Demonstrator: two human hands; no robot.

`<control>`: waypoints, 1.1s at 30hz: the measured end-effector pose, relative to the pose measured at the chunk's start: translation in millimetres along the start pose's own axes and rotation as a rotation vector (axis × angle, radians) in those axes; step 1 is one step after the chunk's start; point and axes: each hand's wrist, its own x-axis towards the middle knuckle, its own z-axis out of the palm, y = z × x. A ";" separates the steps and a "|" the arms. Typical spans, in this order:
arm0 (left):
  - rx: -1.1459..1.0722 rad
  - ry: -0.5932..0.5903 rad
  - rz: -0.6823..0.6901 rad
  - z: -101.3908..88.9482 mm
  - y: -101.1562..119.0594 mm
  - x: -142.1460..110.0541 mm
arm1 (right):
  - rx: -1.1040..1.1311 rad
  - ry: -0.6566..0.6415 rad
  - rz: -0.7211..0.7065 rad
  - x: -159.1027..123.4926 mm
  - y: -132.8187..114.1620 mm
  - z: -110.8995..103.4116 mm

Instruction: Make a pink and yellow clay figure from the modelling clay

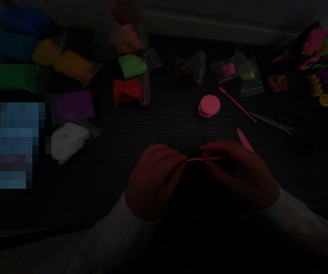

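Observation:
A thin twisted strand point(195, 160), orange-pink and probably soft clay, stretches between my two hands above the dark table. My left hand point(156, 177) pinches its left end between thumb and fingertips. Thumb and fingers of my right hand point(240, 173) close on the other part, and a straight, untwisted length shows between them. Beyond the hands sits a round pink clay piece point(209, 104) with a yellow-green layer under its top. A pink flat clay knife point(245, 140) lies just past my right hand, partly hidden by it.
A pink modelling stick point(238, 104) and scissors point(274, 122) lie at right. Bags of white clay point(68, 140), purple clay point(75, 104), red clay point(128, 90) and other colours line the left and back. Small clay figures point(322, 57) stand far right. A blurred-out bright screen point(15, 140) is at left.

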 end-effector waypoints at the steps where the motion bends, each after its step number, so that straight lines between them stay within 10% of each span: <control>1: 0.018 0.008 0.009 1.3 -0.8 0.0 | -0.039 -0.001 -0.024 0.5 0.9 0.3; 21: 0.175 -0.005 -0.024 9.6 -3.6 -3.9 | -0.311 -0.013 -0.176 -2.1 9.8 -5.3; 27: 0.145 -0.009 -0.021 9.5 -4.9 -4.5 | -0.611 0.399 0.069 -32.9 23.8 -24.3; 33: 0.136 -0.007 -0.030 9.3 -4.4 -3.4 | -0.690 0.287 0.376 -40.7 36.8 -30.4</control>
